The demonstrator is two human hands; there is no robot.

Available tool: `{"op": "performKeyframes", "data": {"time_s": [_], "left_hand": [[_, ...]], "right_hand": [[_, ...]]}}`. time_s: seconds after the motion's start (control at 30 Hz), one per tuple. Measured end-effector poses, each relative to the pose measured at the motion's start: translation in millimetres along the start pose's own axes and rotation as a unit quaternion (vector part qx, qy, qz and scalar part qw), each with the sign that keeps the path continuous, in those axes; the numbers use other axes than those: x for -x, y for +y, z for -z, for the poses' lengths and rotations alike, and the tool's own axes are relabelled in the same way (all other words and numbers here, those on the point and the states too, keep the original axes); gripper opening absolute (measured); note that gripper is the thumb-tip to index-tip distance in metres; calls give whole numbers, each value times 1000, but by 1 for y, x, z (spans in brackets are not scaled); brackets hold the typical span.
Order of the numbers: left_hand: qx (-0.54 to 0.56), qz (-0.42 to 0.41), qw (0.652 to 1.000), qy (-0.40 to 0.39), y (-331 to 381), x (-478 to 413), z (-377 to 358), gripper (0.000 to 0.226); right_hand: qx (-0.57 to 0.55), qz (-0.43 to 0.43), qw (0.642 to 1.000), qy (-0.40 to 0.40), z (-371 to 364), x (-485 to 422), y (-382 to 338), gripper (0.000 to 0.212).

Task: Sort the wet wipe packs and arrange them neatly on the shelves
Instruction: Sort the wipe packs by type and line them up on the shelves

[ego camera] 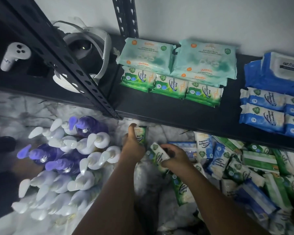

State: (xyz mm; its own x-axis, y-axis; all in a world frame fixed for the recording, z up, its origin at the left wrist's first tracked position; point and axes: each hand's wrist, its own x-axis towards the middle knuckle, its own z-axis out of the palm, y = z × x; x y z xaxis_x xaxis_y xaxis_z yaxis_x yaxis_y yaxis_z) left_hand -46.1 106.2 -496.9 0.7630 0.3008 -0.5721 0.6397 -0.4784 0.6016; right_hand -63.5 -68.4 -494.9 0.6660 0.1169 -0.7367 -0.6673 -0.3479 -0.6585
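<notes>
Left hand (133,146) — I have it closed around one green pine wipe pack (141,135), held upright just below the near edge of the black shelf (168,107). Right hand (175,156) — wrapped around a second green pack (159,156), tilted, just right of the first. Loose pile of green and blue packs (236,167) on the floor, near right. On the shelf: three green packs in a row (171,89), pale teal packs (176,58) behind, blue packs (268,106) far right. Pump bottles (66,158) left.
</notes>
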Motion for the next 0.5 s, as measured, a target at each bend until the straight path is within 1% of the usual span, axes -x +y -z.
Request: {"op": "performKeyframes", "data": {"time_s": [0.07, 0.13, 0.17, 0.23, 0.27, 0.3, 0.33, 0.4, 0.47, 0.5], "left_hand": [[8, 12, 1000, 1, -1, 1, 1, 80], [21, 26, 999, -1, 0, 1, 2, 80], [31, 33, 999, 0, 2, 0, 3, 82], [49, 43, 998, 3, 1, -5, 3, 86], [56, 46, 997, 5, -1, -9, 3, 87], [60, 47, 997, 4, -5, -14, 1, 88], [62, 47, 997, 4, -12, -20, -3, 89], [51, 48, 997, 5, -11, -22, -4, 87], [38, 48, 998, 7, -4, -17, -1, 83], [27, 48, 998, 7, -1, -16, 1, 80]], "right_hand": [[-31, 11, 999, 17, 3, 1, -3, 58], [-119, 13, 989, 82, 5, -3, 1, 55], [-180, 9, 977, 117, 5, -6, 5, 48], [-316, -33, 931, 178, 5, -12, 8, 29], [-367, -59, 908, 194, 4, -13, 7, 20], [-390, -73, 896, 201, 4, -15, 7, 16], [-396, -78, 893, 201, 3, -18, 6, 17], [-396, -71, 900, 166, 2, -21, 2, 30], [-370, -71, 919, 119, 2, -24, -2, 43], [-333, -70, 935, 102, 1, -26, -4, 44]]}}
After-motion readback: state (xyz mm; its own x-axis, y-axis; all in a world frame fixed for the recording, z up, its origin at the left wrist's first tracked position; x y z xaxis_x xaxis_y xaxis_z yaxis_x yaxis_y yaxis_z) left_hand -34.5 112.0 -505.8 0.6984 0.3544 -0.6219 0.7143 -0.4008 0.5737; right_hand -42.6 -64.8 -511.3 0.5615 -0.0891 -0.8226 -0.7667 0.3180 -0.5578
